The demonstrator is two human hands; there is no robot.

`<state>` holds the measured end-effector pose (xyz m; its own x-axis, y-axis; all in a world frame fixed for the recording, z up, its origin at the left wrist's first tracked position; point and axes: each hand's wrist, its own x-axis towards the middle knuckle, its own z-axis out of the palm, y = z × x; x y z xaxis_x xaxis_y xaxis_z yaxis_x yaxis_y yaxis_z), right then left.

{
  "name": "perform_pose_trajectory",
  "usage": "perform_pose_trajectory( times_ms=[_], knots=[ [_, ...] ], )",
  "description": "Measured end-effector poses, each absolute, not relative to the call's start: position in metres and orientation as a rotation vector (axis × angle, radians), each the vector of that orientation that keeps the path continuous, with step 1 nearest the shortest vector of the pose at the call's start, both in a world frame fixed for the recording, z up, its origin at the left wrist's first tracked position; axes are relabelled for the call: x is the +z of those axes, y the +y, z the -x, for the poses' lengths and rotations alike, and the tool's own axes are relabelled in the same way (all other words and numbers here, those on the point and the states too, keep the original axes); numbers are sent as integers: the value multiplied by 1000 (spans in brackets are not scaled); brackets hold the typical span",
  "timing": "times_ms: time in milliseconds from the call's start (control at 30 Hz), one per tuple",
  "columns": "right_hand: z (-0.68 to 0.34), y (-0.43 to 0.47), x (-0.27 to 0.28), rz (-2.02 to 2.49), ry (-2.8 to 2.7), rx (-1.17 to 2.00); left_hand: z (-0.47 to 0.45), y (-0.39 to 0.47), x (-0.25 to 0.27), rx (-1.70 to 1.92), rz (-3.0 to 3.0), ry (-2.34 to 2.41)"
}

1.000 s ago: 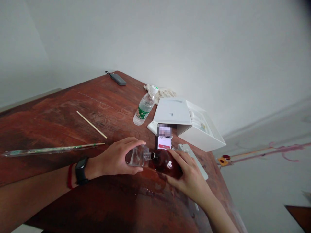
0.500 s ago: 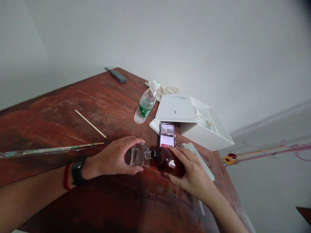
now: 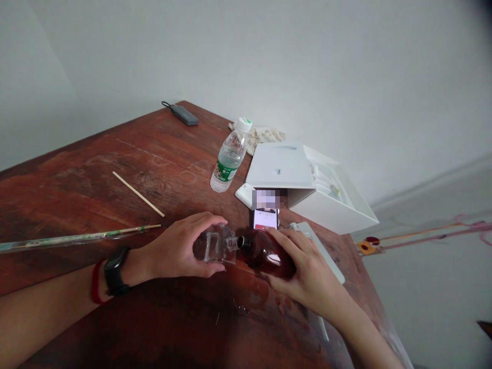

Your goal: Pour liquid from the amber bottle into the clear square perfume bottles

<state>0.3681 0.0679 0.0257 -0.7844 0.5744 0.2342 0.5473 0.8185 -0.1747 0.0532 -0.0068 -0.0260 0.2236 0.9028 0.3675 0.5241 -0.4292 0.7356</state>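
Note:
My left hand (image 3: pixel 188 247) is closed around a small clear square bottle (image 3: pixel 214 245), with a threaded neck that points right. My right hand (image 3: pixel 303 261) grips a rounded dark brown bottle (image 3: pixel 269 253), whose open mouth points left. The two mouths nearly meet above the wooden table; whether they touch I cannot tell. Just beyond the brown bottle lies a phone (image 3: pixel 265 218) with a lit screen. A water bottle (image 3: pixel 229 156) with a green label and white cap stands behind, partly filled.
Behind the phone sits an open white box (image 3: pixel 284 166) beside a patterned cloth (image 3: pixel 267 136). A grey device (image 3: pixel 185 115) lies at the far corner. To the left are a bare chopstick (image 3: pixel 138 193) and wrapped chopsticks (image 3: pixel 77 239). Wet patches mark the wooden table (image 3: pixel 246 307).
The view has shifted slightly. Both hands keep their grips, and the two bottles stay mouth to mouth with little visible movement.

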Motion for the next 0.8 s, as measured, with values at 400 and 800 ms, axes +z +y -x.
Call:
perform_pose_trajectory(
  times_ms=[400, 800],
  knots=[
    [-368, 65, 30, 861, -2744, 109, -50, -4, -26, 1087, -2015, 1237],
    [-367, 66, 32, 889, -2731, 144, -47, -1, -26, 1039, -1973, 1205]
  ],
)
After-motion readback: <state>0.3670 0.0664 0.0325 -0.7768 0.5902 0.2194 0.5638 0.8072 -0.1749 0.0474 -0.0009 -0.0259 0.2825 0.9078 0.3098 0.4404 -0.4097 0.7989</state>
